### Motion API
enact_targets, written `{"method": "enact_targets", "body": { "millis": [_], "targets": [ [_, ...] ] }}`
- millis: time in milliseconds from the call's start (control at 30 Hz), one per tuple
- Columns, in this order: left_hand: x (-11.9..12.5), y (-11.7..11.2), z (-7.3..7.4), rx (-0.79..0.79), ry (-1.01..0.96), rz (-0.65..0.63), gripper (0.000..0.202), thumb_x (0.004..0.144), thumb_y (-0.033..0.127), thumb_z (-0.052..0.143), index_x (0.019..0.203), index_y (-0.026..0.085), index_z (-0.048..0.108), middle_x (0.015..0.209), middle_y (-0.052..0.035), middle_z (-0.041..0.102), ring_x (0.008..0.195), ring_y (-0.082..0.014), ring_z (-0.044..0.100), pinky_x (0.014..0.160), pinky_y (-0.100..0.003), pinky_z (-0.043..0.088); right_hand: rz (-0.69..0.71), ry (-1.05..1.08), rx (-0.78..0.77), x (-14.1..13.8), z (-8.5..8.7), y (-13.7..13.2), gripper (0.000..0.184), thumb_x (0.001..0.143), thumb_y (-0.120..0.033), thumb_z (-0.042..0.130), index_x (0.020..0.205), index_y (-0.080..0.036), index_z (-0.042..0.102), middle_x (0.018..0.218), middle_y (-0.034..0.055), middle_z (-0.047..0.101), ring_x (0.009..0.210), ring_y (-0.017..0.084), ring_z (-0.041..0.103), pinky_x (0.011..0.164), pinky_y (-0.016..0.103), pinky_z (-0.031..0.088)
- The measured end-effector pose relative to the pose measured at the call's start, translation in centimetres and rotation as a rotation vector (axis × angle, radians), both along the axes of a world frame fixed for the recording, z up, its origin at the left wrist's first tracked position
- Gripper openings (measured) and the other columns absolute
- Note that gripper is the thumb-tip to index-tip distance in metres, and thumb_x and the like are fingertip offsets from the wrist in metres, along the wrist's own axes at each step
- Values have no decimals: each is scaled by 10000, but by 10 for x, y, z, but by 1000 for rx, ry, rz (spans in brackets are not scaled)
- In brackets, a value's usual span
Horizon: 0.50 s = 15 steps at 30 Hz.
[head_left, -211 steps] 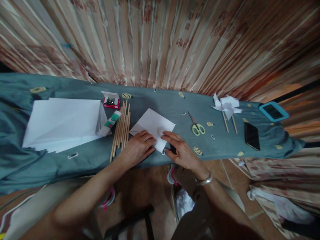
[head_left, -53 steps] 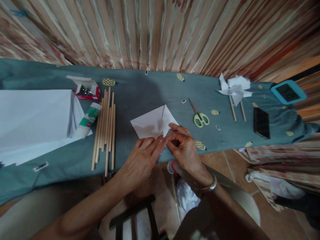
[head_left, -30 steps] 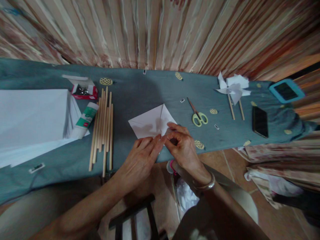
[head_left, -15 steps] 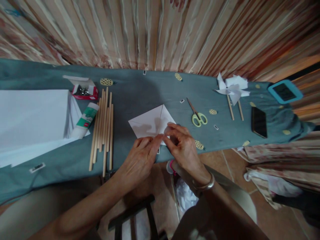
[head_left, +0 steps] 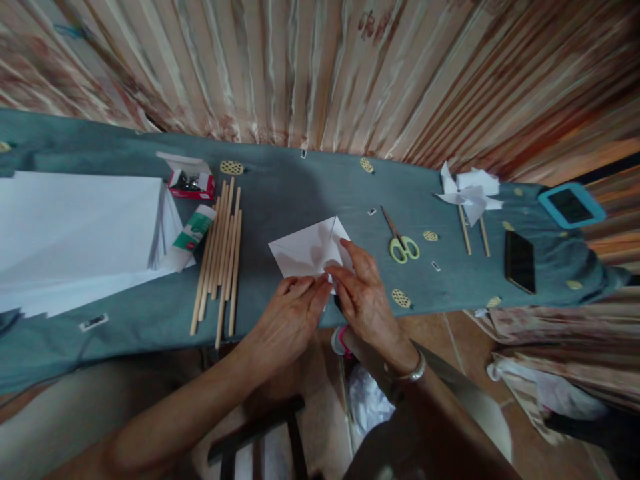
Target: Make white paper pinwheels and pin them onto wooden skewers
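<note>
The white paper square (head_left: 306, 248) lies on the cloth-covered counter (head_left: 280, 193) just left of the scissors (head_left: 401, 241), with one corner pointing away from the person and creases meeting near its middle. The left hand (head_left: 290, 320), further left of the scissors at the paper's near edge, lies flat with its fingers pressed together and the fingertips bearing down on the sheet. The right hand (head_left: 363, 300), nearer the scissors, is curled. Its forefinger lies over the paper's near right part and the thumb is tucked beside it, seemingly pinching a flap, though the grip itself is partly hidden. The fold would likely go best if the left fingertips pin the sheet against sliding on the soft cloth while the right hand lines the flap up with the existing crease before any pressing. As the cloth gives, short firm strokes outward from the middle should set a sharper line. The wooden sticks (head_left: 220, 250), far left of the scissors, lie well apart.
</note>
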<state>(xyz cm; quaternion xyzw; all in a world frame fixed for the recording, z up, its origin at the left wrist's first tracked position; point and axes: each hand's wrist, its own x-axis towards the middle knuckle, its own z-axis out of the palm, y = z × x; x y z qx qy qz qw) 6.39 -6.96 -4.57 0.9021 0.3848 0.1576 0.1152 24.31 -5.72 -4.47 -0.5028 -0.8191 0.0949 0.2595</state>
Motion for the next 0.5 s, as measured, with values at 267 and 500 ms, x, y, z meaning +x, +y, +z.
{"method": "enact_targets", "body": {
  "millis": [267, 500],
  "targets": [
    [2, 0, 3, -5, 40, 4, 383, 909, 45, 389, 1267, 51, 525, 1257, -142, 647, 1071, -238, 553, 910, -374, 414, 6, -87, 27, -5, 3, 5, 281, 970, -177, 423, 1131, -212, 649, 1468, 97, 433, 1367, 305, 403, 1094, 508, 433],
    [2, -1, 3, -33, 65, 12, 405, 895, 33, 393, 1282, 60, 509, 1296, -146, 626, 1083, -243, 546, 913, -386, 418, -14, -112, 25, -10, 1, 6, 309, 949, -141, 463, 1195, -254, 612, 1473, 82, 449, 1381, 312, 392, 1102, 525, 410]
  ]
}}
